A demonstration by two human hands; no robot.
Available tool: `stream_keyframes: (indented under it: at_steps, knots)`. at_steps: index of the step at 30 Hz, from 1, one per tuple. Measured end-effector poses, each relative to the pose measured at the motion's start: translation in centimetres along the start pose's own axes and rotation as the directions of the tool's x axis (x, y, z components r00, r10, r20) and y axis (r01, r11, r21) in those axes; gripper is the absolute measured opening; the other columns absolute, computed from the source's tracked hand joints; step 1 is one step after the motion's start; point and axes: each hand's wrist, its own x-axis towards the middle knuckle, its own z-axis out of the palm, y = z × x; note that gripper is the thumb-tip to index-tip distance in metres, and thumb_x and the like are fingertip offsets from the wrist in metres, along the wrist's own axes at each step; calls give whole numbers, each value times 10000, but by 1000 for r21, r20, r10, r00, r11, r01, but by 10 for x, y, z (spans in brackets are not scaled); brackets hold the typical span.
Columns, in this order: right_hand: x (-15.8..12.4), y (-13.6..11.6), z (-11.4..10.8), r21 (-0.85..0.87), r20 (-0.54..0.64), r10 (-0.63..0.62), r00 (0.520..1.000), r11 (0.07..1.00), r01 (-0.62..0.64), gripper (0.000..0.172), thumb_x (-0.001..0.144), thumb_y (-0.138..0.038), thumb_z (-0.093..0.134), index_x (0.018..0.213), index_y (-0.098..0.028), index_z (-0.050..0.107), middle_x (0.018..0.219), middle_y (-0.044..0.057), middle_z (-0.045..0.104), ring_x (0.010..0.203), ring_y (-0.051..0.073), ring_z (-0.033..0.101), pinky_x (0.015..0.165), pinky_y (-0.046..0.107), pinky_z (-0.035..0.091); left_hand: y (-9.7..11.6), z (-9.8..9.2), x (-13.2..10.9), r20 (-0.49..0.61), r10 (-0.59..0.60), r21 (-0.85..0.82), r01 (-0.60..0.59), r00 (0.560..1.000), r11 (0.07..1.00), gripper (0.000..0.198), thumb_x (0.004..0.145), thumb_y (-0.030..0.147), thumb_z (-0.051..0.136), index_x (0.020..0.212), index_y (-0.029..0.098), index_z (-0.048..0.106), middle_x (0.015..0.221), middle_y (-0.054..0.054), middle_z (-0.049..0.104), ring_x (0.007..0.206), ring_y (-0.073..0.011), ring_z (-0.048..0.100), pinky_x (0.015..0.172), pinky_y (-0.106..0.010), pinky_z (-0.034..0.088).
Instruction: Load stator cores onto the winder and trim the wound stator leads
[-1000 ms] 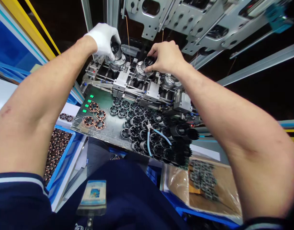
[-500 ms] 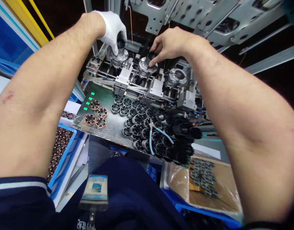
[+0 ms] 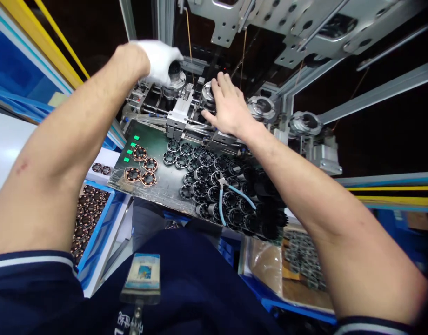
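My left hand (image 3: 161, 60), in a white glove, curls round a black slotted stator core (image 3: 174, 70) at the leftmost round metal fixture (image 3: 175, 87). My bare right hand (image 3: 230, 104) lies flat and open over the second fixture (image 3: 207, 93), its fingers stretched away from me and its thumb out to the left. Most of that fixture is hidden beneath the hand, and I cannot tell whether a core sits in it. To the right is a third round fixture (image 3: 262, 108). Copper-coloured wires (image 3: 243, 58) run down behind the fixtures.
On the green-topped bench (image 3: 165, 186) lie several copper-wound stators (image 3: 133, 175) and many black stator cores (image 3: 200, 189), with blue-handled pliers (image 3: 221, 204) on top. A blue crate (image 3: 107, 204) of wound stators stands left; a lined carton (image 3: 266, 265) stands right. Metal plates (image 3: 223, 28) hang above.
My right hand has let go of the black stator core at the second fixture, opened flat and come lower and nearer. My left hand stays at the left core, slightly lower in view.
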Motion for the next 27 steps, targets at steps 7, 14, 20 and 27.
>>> stream_keyframes:
  at_steps: [7,14,20,27]
  knots:
    - [-4,-25,-12,18,-73,50,996,999,-48,818,1036,-460,502,1773,-109,437,1888,158,358,1775,370,324,1478,662,262,17,71,-38,-221,-16,-139,-15,975,990,1197,851,549,810,1847,197,249,1975,11,172,1834,-273,133,1527,-567,239]
    - [-118,-36,-85,109,-301,48,952,994,-16,671,1100,-521,500,1681,-194,573,1723,134,615,1607,363,560,1412,587,402,83,40,-95,-523,-2,-223,-134,852,966,876,994,480,652,1776,167,413,1908,-98,368,1766,-334,318,1474,-583,284]
    - [-300,6,-112,249,-178,341,923,923,-293,620,899,-613,833,1458,-364,732,1364,109,799,1177,431,786,1088,718,643,245,85,-150,-415,240,-384,-407,878,829,898,961,530,844,1739,256,488,1748,-133,597,1612,-372,578,1393,-526,448]
    - [-345,14,-61,249,-134,411,902,895,-370,574,851,-511,880,1384,-356,733,1208,110,815,1052,435,785,1036,696,648,357,115,-124,-190,301,-398,-354,934,846,743,951,411,862,1642,272,625,1497,-132,775,1321,-381,789,1124,-516,655]
